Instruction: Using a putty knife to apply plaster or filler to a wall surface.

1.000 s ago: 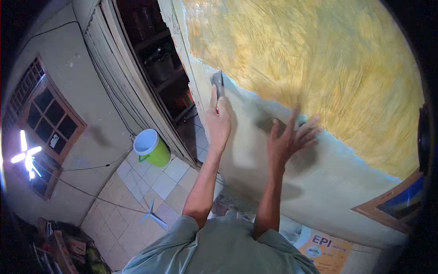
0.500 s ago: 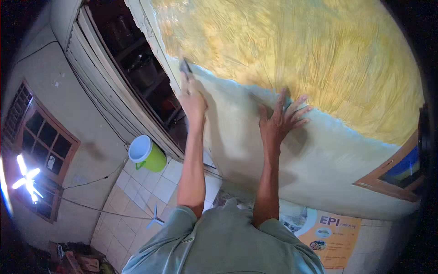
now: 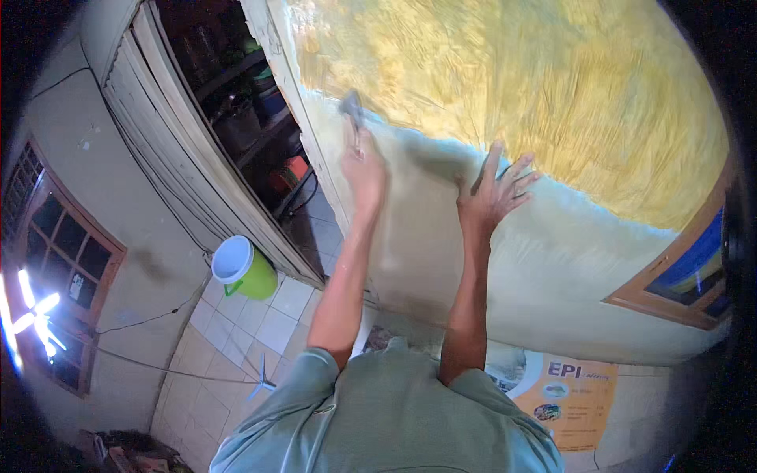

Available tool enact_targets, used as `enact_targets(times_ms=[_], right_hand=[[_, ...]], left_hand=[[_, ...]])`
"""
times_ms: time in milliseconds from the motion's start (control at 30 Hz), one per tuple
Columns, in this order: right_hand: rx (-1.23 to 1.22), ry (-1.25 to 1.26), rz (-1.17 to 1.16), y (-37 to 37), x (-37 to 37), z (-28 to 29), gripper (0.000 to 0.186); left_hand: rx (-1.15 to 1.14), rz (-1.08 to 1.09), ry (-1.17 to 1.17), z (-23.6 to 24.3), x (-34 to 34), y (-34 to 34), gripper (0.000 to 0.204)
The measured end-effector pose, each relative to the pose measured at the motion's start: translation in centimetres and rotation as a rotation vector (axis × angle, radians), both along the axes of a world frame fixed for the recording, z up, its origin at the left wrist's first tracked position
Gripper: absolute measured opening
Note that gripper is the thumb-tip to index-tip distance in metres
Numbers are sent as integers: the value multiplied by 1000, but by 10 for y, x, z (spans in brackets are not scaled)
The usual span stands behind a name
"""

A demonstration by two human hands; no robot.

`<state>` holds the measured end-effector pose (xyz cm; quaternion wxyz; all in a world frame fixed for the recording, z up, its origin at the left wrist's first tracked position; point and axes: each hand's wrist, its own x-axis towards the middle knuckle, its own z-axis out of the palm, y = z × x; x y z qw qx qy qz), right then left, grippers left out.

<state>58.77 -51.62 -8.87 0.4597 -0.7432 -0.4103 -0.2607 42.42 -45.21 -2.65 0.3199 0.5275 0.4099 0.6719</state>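
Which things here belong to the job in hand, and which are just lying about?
Seemingly in use: left hand, holding a blurred dark-bladed tool; right hand, spread at the yellow-coated wall.

Apparently just lying about: green bucket; orange printed banner.

Head-worn, L cam of side-by-side pair; wide fisheye, upright, unmirrored. Looks fwd & down over shirt (image 3: 386,418), v. near at btm ctr. Faces wall (image 3: 426,229) w/ L hand (image 3: 365,169) & R hand (image 3: 482,201) approx mid-frame. Takes in bucket (image 3: 256,277) & window (image 3: 75,268) farther off, to L; bends straight lines twd rim.
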Motion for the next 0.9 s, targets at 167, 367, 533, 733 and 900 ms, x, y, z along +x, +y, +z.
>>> enact_targets(times_ms=[167, 367, 533, 733, 900], right_hand=[[-51, -3, -20, -9, -28, 6, 97], [22, -8, -5, -4, -48, 8, 97], [-24, 44, -9, 1, -59, 8, 101], [24, 6, 8, 2, -58, 7, 101], [19, 15, -11, 7, -65, 4, 102]], left_hand=[[-20, -126, -125, 3, -31, 9, 54], [2, -132, -27, 9, -51, 2, 54], [133, -122, 11, -5, -62, 21, 53], [-10, -131, -77, 25, -88, 29, 54], [-19, -334, -35, -5, -80, 0, 55]])
